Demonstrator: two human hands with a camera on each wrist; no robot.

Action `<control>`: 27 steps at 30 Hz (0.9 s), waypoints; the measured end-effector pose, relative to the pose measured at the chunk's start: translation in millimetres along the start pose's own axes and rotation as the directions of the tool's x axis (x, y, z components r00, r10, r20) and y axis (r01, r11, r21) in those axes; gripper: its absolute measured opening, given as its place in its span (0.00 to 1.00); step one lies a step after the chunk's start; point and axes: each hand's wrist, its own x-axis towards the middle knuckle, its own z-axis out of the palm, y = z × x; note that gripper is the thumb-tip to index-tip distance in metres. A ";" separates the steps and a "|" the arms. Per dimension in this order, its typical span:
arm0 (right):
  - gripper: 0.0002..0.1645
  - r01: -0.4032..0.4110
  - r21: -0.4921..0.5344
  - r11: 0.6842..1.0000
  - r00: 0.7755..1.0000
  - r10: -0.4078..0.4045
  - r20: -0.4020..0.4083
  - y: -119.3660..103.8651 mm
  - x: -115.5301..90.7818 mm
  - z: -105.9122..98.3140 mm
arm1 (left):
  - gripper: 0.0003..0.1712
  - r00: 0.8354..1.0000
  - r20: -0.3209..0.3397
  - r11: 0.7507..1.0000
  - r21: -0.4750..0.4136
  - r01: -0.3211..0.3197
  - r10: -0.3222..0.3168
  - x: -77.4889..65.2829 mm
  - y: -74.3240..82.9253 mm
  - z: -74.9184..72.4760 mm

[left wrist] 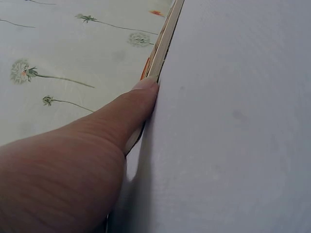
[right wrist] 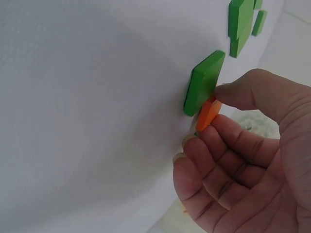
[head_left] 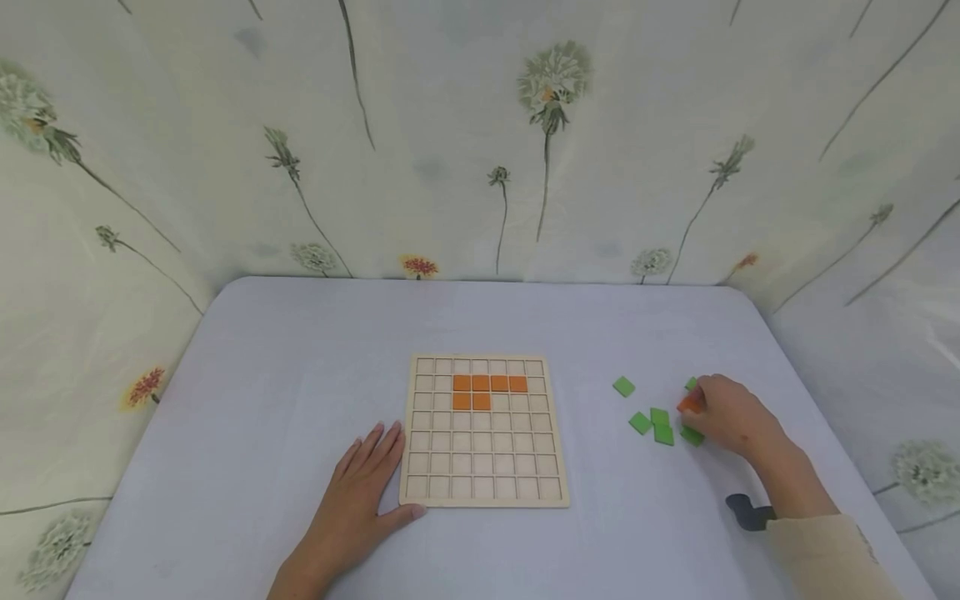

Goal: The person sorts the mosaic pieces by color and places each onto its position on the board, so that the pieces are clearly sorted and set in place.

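A wooden grid board (head_left: 483, 503) lies mid-table, with several orange square tiles (head_left: 481, 383) set in its upper cells. My left hand (head_left: 360, 492) is spread flat at the board's left side, its thumb touching the lower left corner. In the left wrist view the thumb (left wrist: 116, 116) lies against the board's edge. My right hand (head_left: 735, 421) pinches an orange tile (right wrist: 210, 113) between thumb and fingers. Right beside that tile is a green tile (right wrist: 205, 83) on the table. Several more green tiles (head_left: 663, 434) lie loose to the left of this hand.
One green tile (head_left: 624, 386) lies apart, nearest the board's right side. A dark strap-like piece (head_left: 748, 512) shows beside the right wrist. The white table (head_left: 337, 325) meets a flower-patterned cloth backdrop (head_left: 420, 167) at the back and sides.
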 end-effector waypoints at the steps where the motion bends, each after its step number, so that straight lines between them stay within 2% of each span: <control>1: 0.20 0.005 -0.002 1.000 1.000 -0.005 -0.008 -2.7 -0.1 -0.4 | 0.62 1.000 0.000 1.000 -0.001 -0.001 0.001 -0.1 0.1 0.0; 8: 0.19 0.021 -0.006 1.000 0.999 -0.022 -0.037 -31.0 4.0 -4.4 | 0.61 1.000 -0.018 1.000 -0.016 -0.017 0.016 -0.6 -0.1 1.0; 13: 0.17 0.106 -0.025 0.994 0.991 -0.108 -0.080 -59.6 11.5 -6.1 | 0.60 0.999 -0.036 0.999 -0.003 -0.033 0.033 -1.1 -1.0 1.8; 17: 0.15 0.184 -0.062 0.981 0.976 -0.190 -0.107 -88.2 18.6 -5.5 | 0.60 0.999 -0.035 0.999 -0.003 -0.035 0.035 -1.0 -1.2 1.2; 27: 0.14 0.301 -0.080 0.950 0.947 -0.307 -0.089 -161.2 36.0 7.7 | 0.61 0.999 -0.036 0.999 -0.008 -0.037 0.037 -0.3 -1.6 0.5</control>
